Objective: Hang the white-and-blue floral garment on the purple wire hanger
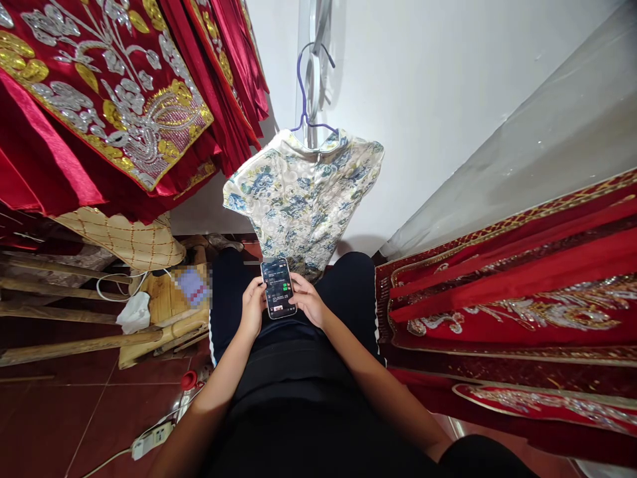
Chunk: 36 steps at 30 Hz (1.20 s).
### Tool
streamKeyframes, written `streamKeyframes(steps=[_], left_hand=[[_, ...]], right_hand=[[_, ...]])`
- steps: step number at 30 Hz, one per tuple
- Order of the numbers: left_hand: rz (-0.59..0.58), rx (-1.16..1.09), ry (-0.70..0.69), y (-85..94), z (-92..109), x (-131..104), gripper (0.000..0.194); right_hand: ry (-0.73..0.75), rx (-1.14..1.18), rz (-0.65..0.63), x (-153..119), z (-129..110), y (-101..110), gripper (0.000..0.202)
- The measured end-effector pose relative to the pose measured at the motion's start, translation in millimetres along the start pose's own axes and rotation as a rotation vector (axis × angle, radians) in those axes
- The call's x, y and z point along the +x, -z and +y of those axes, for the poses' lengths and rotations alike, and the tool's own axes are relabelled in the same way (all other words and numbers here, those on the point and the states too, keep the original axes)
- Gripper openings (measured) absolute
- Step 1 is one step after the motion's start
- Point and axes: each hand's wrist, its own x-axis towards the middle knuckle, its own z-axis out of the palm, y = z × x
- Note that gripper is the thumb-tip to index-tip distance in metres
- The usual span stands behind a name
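Note:
A smartphone (277, 289) with a dark, lit screen is held upright above my lap. My left hand (253, 308) is closed on its left edge, the thumb near the screen. From the right side, my right hand (307, 303) grips the other edge, its thumb close to the lower part of the screen. Lines of text and small green patches show on the screen, too small to read. Just beyond the phone, a floral dress (303, 199) in cream, blue and yellow hangs from a purple hanger (304, 119).
Red embroidered garments (114, 86) hang at the upper left, and more red beaded garments (507, 312) are on the right. A bamboo chair (159, 305) on the left bears a crumpled white tissue (134, 313). A power strip (152, 439) with a cable lies on the tiled floor.

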Motion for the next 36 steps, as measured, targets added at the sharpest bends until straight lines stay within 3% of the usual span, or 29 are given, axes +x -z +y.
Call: streamKeyframes(steps=[3, 8, 18, 24, 30, 36], left_hand=[[-0.003, 0.004, 0.007, -1.1, 1, -1, 0.029], [-0.008, -0.009, 0.005, -2.3, 2, -2, 0.027], [-0.037, 0.015, -0.015, -1.8, 1, -3, 0.030], [-0.076, 0.076, -0.050, -3.2, 0, -4, 0.047], [-0.150, 0.033, -0.028, -2.0, -3, -3, 0.051], [-0.258, 0.094, -0.045, 0.8, -11, -3, 0.072]], right_hand=[[0.012, -0.036, 0.023, 1, 2, -1, 0.063], [-0.004, -0.034, 0.115, 4, 5, -3, 0.045], [-0.027, 0.037, 0.114, 3, -1, -4, 0.043], [-0.019, 0.037, 0.076, 4, -1, -5, 0.044], [-0.017, 0.037, 0.114, 3, -2, -2, 0.041], [-0.010, 0.034, 0.154, 1, -6, -1, 0.040]])
